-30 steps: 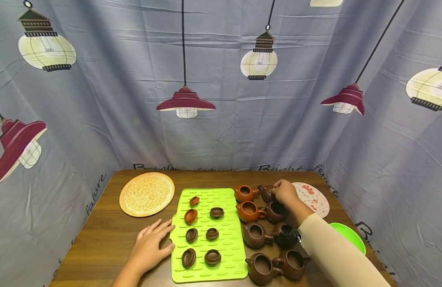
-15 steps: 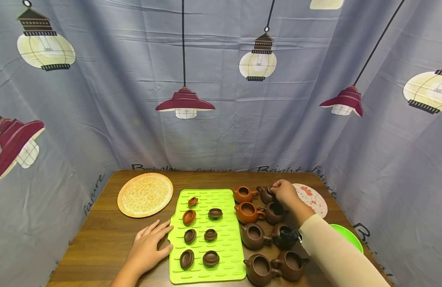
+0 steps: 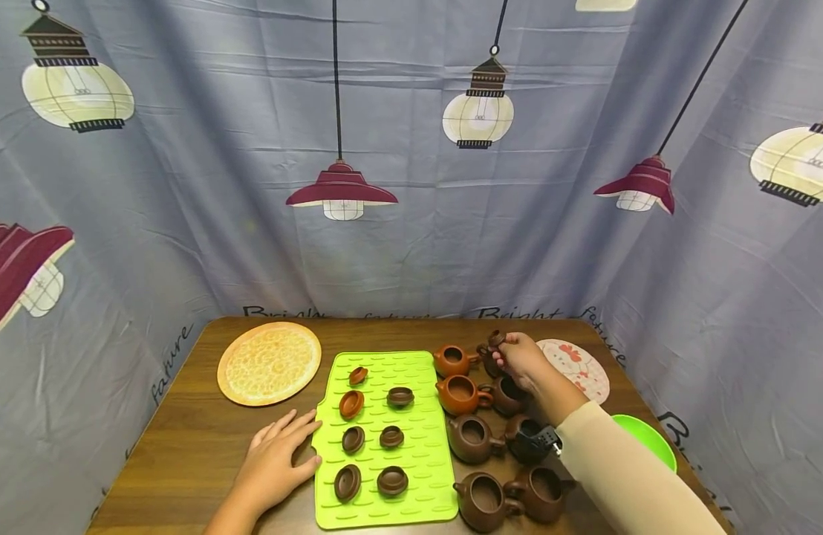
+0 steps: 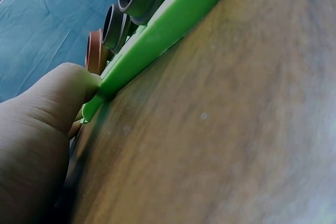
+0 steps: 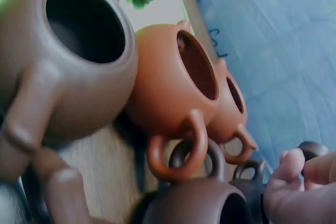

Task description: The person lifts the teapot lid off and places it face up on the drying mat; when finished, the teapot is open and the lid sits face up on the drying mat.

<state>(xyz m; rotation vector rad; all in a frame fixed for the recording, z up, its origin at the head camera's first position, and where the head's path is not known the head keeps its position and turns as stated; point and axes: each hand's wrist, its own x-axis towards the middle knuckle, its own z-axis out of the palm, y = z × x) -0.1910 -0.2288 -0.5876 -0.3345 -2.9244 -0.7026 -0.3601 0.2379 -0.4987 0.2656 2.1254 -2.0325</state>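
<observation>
Between the fingertips of my right hand (image 3: 527, 364) is a small dark brown teapot lid (image 3: 495, 339), pinched and raised over a small dark teapot (image 3: 489, 362) at the back right. The same lid (image 5: 312, 149) shows at the fingers in the right wrist view. My left hand (image 3: 276, 462) lies on the table with its fingers spread, thumb and fingertips at the left edge of a green ridged mat (image 3: 430, 446). Two orange lids (image 3: 351, 405) and several brown lids (image 3: 392, 481) lie on that mat.
Two lidless orange teapots (image 3: 460, 394) and several brown ones (image 3: 485, 501) crowd together right of the mat. A round pizza-print mat (image 3: 270, 364) lies back left, a round pink-patterned mat (image 3: 578, 371) back right. At the right edge sits a bright green bowl (image 3: 645, 442).
My right hand has lifted the lid from the small dark teapot, moving slightly up and left. My left hand has stayed at the mat's edge.
</observation>
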